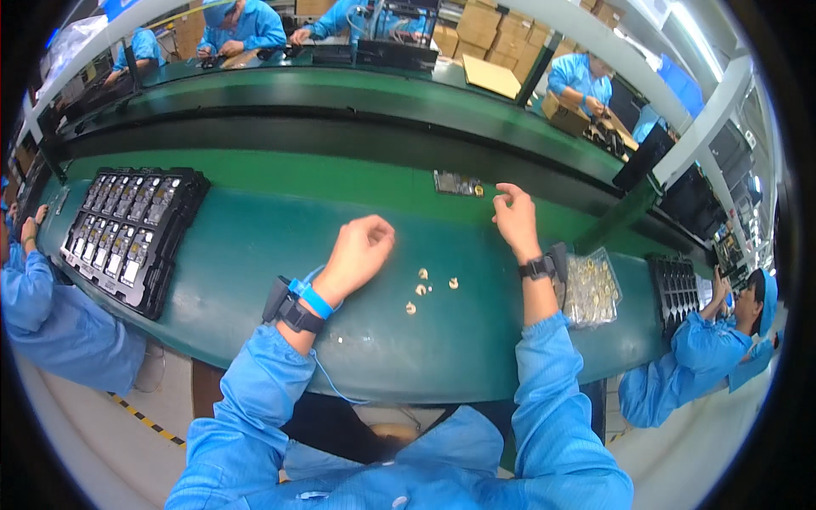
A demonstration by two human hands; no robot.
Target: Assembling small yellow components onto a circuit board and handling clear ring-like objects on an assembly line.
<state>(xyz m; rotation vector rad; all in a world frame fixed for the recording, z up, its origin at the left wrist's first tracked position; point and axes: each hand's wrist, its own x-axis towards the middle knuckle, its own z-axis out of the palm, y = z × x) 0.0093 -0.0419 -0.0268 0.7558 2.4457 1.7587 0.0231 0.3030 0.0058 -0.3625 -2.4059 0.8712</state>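
Note:
My left hand (360,252) hovers over the green bench with its fingers curled together. Anything between those fingertips is hidden. My right hand (516,221) is farther to the right, index finger and thumb slightly apart, with nothing seen between them. Just left of its fingertips a small dark circuit board (454,183) lies on the bench, a round gold-coloured part (478,191) at its right end. Several small cream-and-gold round parts (421,290) are scattered on the mat between my forearms.
At the left stands a black tray (161,255) filled with rows of circuit boards. A clear plastic box (592,289) of small gold parts sits beside my right wrist, near another black tray (674,293). A metal frame (705,119) rises at the right. Co-workers sit on both sides and opposite.

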